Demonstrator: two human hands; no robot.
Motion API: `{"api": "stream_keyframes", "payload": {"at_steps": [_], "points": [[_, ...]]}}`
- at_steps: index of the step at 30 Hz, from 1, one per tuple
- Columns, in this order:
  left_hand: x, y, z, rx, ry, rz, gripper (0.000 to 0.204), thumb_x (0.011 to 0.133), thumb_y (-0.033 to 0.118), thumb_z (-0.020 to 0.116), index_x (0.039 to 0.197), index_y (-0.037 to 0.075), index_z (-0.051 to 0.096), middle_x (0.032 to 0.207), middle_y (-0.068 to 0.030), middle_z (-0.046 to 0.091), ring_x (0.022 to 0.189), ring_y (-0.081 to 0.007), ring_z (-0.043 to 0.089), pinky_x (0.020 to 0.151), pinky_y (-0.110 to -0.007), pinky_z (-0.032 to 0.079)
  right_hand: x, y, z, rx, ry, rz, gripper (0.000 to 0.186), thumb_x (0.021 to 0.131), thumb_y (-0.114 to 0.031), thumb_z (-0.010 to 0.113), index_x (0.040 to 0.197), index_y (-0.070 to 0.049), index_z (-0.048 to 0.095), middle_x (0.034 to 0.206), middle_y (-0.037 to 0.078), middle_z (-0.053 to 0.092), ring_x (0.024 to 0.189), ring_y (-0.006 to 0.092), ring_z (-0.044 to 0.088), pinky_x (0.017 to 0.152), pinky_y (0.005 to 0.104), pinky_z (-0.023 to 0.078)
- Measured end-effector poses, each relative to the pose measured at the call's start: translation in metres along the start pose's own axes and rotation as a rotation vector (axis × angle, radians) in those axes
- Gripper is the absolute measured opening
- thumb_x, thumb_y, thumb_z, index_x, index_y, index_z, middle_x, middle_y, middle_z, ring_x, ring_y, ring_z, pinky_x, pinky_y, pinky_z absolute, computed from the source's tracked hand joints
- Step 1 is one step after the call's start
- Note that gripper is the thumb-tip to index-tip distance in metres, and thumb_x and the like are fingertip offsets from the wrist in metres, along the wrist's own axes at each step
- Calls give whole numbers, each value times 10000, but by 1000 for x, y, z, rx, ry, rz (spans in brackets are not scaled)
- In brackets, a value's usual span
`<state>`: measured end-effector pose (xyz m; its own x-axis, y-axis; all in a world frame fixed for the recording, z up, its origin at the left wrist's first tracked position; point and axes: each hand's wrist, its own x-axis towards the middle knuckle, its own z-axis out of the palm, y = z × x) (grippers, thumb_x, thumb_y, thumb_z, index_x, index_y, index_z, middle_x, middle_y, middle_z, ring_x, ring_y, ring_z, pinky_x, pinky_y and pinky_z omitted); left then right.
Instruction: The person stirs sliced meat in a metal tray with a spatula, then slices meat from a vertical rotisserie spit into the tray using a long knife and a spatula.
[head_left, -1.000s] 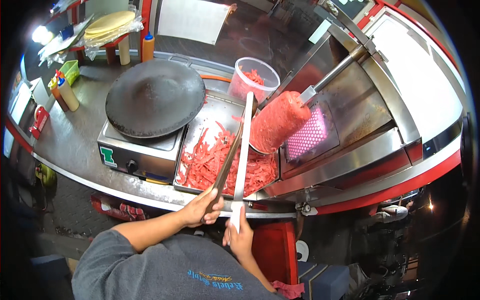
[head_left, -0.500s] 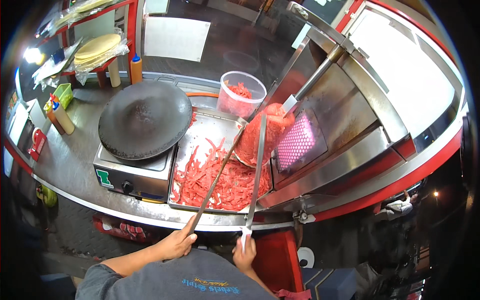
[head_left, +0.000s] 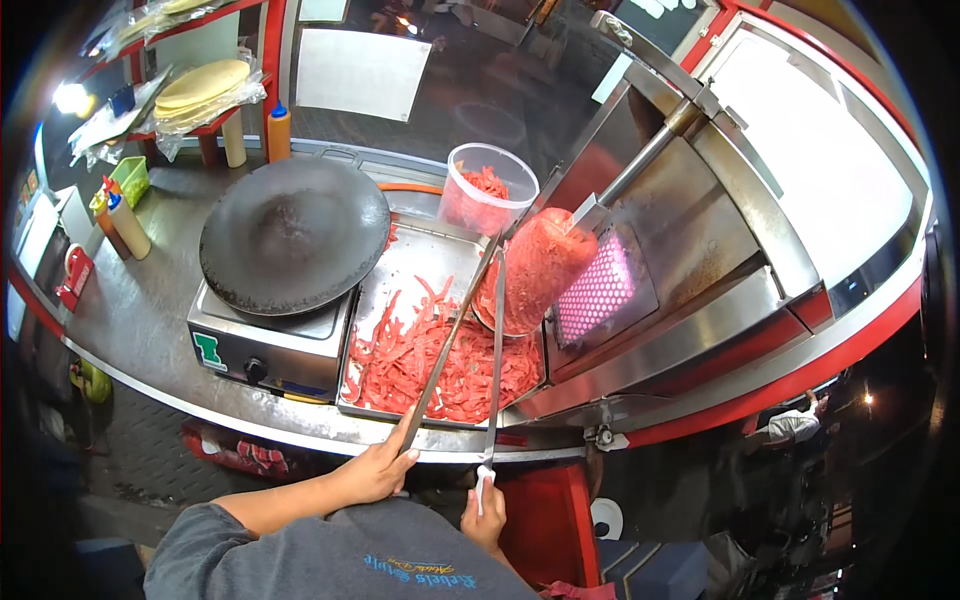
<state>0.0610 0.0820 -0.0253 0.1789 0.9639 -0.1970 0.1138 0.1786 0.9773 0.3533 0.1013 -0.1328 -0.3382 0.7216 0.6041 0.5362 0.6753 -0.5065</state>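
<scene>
Right hand (head_left: 484, 515) around a white knife handle (head_left: 485, 477), fingers apparently curled underneath.

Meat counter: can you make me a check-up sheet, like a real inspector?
Surface: metal counter, light marks or glare along its front edge.
Job's things: meat cone on a metal spit; sliced meat in a metal tray.
Clutter: squeeze bottles and stacked flatbreads at left.
Hands: left hand grips a long metal tool; right hand grips a knife.
Cables: nothing seen; an orange hose shows behind the black griddle.
Surroundings: white panel beyond the counter.
</scene>
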Motion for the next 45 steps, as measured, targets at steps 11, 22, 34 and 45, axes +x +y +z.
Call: {"api": "stream_keyframes", "payload": {"at_steps": [11,22,34,45], "points": [[19,4,-1,-260,-33,25,722,1190,297,370,1731,224,-103,803,-39,459,581,-145,523,561,-314,505,24,-23,-15,-25,-86,136,480,1002,-18,688,1473,15,602,1038,253,657,897,409,669,772,452,559],[41,7,2,-1123,-157,25,308,1174,476,386,1362,233,408,890,2,462,546,-65,422,509,-241,422,146,-89,2,479,-277,670,600,1072,-25,591,1644,-22,408,962,124,660,607,163,617,538,329,538],[-39,-24,-20,-297,-33,-1,703,1181,382,395,1747,227,8,848,-10,442,552,-93,455,536,-251,452,132,-29,20,236,97,38,611,1055,35,604,1636,-75,450,1024,120,643,631,108,577,485,266,477],[-37,-9,-14,-118,-100,-91,766,1171,272,425,1733,149,-80,800,-60,537,611,-154,566,619,-338,523,85,-5,23,562,35,191,676,1075,44,566,1690,-140,355,1062,116,625,580,96,541,476,291,518]]}}
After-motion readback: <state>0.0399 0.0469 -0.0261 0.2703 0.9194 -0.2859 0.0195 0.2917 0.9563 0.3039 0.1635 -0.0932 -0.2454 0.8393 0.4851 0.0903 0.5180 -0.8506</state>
